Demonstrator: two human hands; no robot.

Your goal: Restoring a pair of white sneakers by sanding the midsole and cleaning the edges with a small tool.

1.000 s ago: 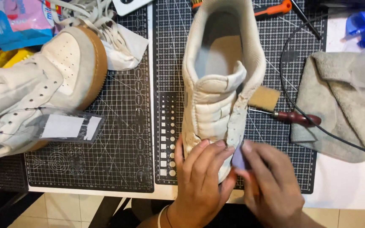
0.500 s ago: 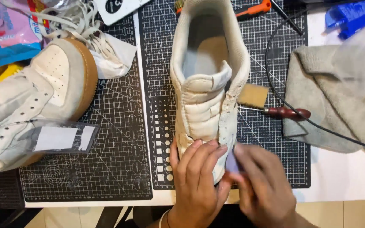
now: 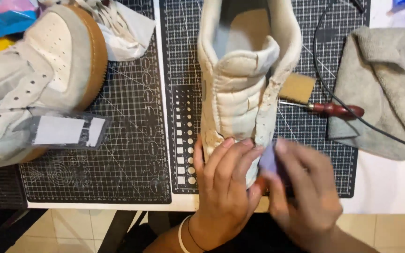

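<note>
Since the earlier frame, I note the white sneaker (image 3: 242, 93) sits nearer the view, while both hands stay at its toe on the cutting mat (image 3: 165, 117). Left hand (image 3: 226, 187) lies flat, clasping the toe. Right hand (image 3: 305, 192), blurred, pinches a small lavender pad (image 3: 269, 159) against the toe's side.

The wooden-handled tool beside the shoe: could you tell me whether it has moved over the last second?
No. The wooden-handled tool still lies on the cutting mat between the tan block and the grey cloth; only the camera shifted.
</note>
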